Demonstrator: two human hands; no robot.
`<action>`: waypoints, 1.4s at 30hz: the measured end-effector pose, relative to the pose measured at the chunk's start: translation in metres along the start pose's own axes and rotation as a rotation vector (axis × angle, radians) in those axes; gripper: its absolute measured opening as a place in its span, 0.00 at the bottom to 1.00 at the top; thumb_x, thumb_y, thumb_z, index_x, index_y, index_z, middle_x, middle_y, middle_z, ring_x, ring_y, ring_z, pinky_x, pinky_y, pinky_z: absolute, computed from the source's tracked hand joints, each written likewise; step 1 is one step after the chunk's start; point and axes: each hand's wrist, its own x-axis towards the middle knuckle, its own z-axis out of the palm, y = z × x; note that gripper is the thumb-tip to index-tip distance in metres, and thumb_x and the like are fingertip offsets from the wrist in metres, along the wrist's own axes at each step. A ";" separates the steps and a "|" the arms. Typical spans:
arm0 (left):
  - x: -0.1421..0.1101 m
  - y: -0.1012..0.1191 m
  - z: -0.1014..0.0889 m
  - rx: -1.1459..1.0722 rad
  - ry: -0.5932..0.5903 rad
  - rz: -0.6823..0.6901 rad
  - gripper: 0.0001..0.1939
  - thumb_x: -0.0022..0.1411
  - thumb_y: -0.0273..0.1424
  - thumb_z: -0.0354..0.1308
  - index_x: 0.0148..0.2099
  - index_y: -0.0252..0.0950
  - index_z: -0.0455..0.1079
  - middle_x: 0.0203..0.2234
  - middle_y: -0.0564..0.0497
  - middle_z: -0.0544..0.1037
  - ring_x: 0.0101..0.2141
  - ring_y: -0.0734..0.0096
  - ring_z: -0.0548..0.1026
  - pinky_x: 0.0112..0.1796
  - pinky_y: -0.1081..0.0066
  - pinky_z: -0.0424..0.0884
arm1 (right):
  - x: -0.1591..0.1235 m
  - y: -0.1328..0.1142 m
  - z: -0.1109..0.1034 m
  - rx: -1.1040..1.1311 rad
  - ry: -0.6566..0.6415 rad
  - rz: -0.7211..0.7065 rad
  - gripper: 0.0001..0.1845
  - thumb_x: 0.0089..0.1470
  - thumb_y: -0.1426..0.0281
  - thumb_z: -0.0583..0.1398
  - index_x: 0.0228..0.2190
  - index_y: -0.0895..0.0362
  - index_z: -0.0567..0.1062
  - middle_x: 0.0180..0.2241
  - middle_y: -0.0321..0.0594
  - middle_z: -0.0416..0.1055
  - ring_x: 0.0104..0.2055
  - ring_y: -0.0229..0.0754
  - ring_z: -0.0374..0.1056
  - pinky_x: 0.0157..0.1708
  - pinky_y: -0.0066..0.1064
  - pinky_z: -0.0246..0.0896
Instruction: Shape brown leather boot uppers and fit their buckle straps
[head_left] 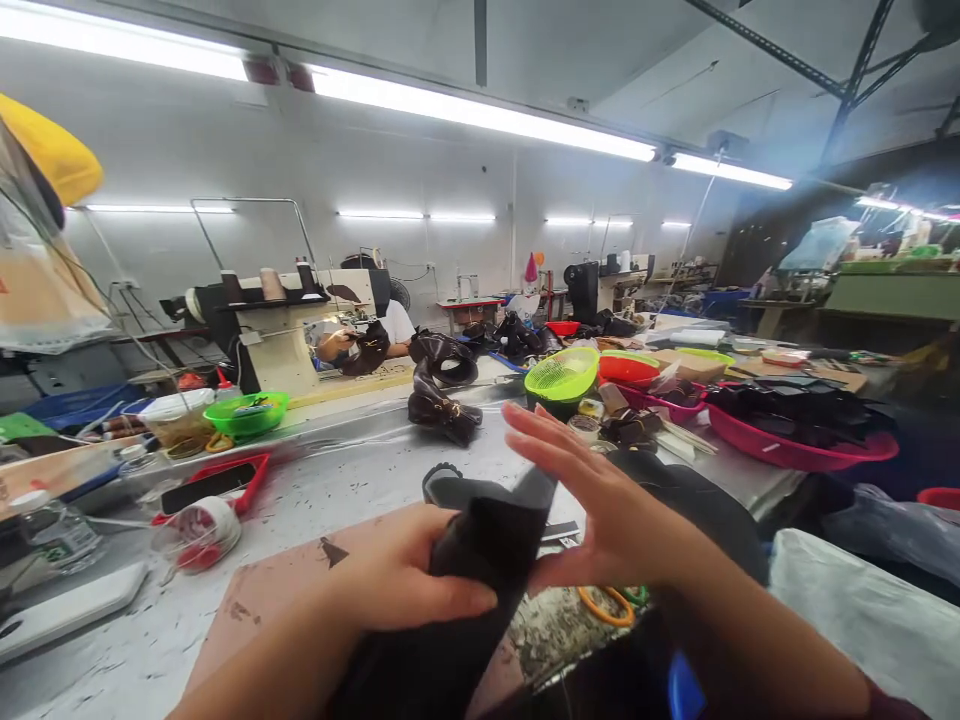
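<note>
My left hand [397,580] is wrapped round a black leather-like piece [487,545], its thumb lying across the front. The piece rises between my hands, and its lower part runs down out of the frame. To its right, my right hand [615,510] has its fingers stretched out and the thumb apart. The right thumb tip is close to the piece's edge; whether it touches, I cannot tell. A dark ribbed-edged part [442,485] shows just behind the piece. Orange-handled scissors [607,606] lie below my right hand.
A pink board [247,600] lies under my left arm. Dark brown boots [444,400] stand farther back. Green [247,412] and magenta baskets [810,445] flank the work area. A white phone [71,610] lies left. Behind a sewing machine [285,340], another person handles a dark piece.
</note>
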 end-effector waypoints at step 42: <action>0.050 -0.021 0.019 -0.578 0.682 0.249 0.14 0.42 0.33 0.65 0.33 0.34 0.70 0.26 0.52 0.77 0.25 0.71 0.73 0.29 0.72 0.71 | -0.003 0.029 0.038 0.252 0.295 0.534 0.16 0.45 0.63 0.59 0.37 0.56 0.69 0.31 0.39 0.71 0.33 0.43 0.67 0.32 0.34 0.64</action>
